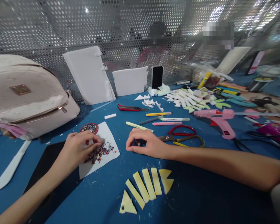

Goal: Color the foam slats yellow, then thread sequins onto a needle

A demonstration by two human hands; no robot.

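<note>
While over colourful bits (108,148), left hand (80,145) (curled)

Backpack (30,96) left; glue gun (220,119) right; phone (157,77) behind markers (164,119).

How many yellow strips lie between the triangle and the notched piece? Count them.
4, none hidden: the first strip beside the triangle, then the second strip, the third strip, and the fourth strip beside the notched piece.
</note>
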